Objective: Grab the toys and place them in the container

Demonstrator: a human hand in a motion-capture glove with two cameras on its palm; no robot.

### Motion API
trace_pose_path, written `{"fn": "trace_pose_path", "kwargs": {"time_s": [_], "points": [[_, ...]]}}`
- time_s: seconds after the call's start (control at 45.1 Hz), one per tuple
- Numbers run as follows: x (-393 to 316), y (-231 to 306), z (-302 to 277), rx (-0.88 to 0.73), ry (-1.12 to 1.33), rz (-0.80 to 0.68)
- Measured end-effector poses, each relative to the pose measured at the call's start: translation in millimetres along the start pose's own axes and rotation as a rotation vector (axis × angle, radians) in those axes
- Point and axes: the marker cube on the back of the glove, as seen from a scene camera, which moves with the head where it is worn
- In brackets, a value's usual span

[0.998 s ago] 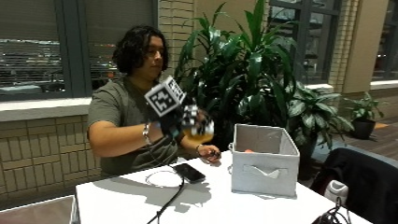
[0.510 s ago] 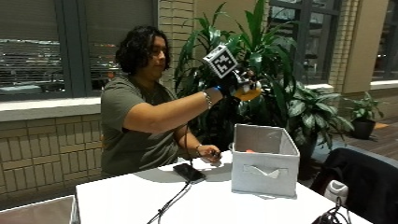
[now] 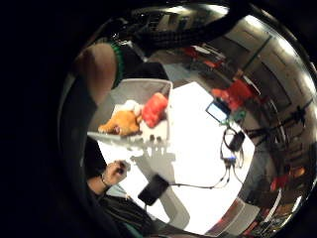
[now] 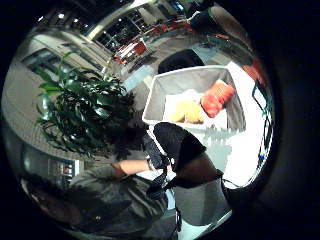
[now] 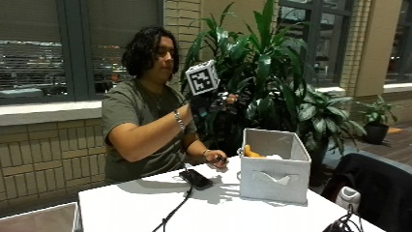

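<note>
The white worktop [image 5: 128, 203] carries a grey fabric container [image 5: 273, 166], and the gloved right hand [image 5: 209, 104] hangs in the air above it, a little back toward the person. Its palm looks down into the bin's open mouth. Nothing shows in the hand, and I cannot tell how its fingers are set. Below the hand, inside the container, lie an orange plush toy [image 3: 121, 122] and beside it a red toy [image 3: 154, 109]. The bare hand [image 5: 215, 159] rests on the worktop near a dark phone [image 5: 195, 178].
</note>
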Motion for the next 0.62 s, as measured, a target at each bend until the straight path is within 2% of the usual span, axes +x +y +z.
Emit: {"fn": "trace_pose_path", "kwargs": {"time_s": [0.133,0.288,0.621], "points": [[25,71,-4,-0.084,0.024,0.183],[57,129,6,-0.115,0.082,0.312],[104,149,16,-0.130,0.075,0.415]]}}
